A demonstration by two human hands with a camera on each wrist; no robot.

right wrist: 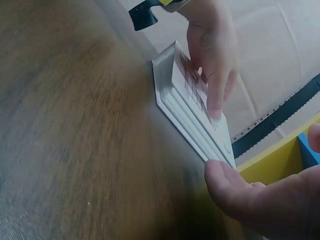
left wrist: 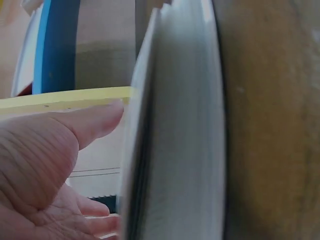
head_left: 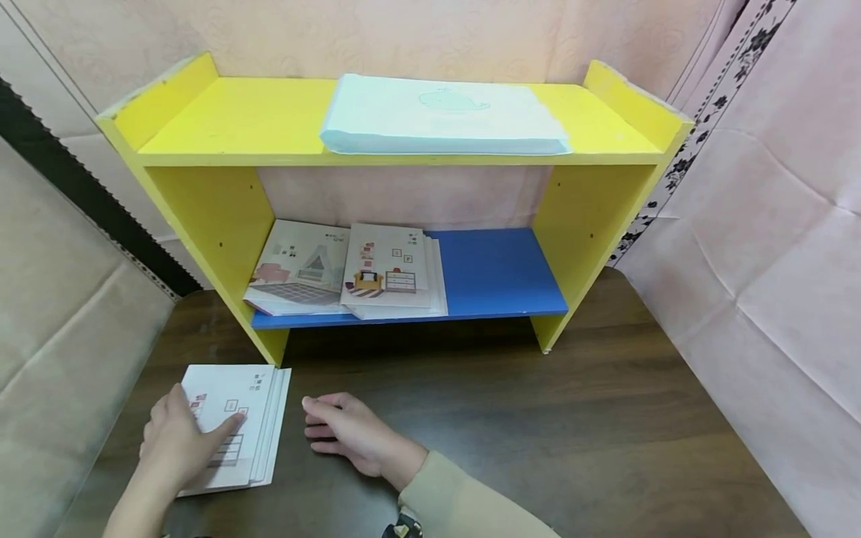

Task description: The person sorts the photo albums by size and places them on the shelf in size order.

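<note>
At the left of the wooden table lies a small stack of pale thin books (head_left: 218,400), with pink and grey pictures and a drawer cabinet on the top cover. My left hand (head_left: 178,441) rests on it, thumb across the cover and fingers along the left edge. In the left wrist view the page edges of the stack (left wrist: 185,125) stand close to the thumb. My right hand (head_left: 359,437) is just right of the stack, apart from it in the head view, fingers loosely curled and holding nothing. The right wrist view shows its thumb (right wrist: 225,185) near the stack's corner.
Behind stands a yellow shelf (head_left: 215,224) with a blue lower board (head_left: 498,269). Two piles of similar books (head_left: 309,265) lie side by side on that board's left half. A pale blue whale-printed pack (head_left: 444,116) lies on top. Cloth hangs (head_left: 773,261) around the table.
</note>
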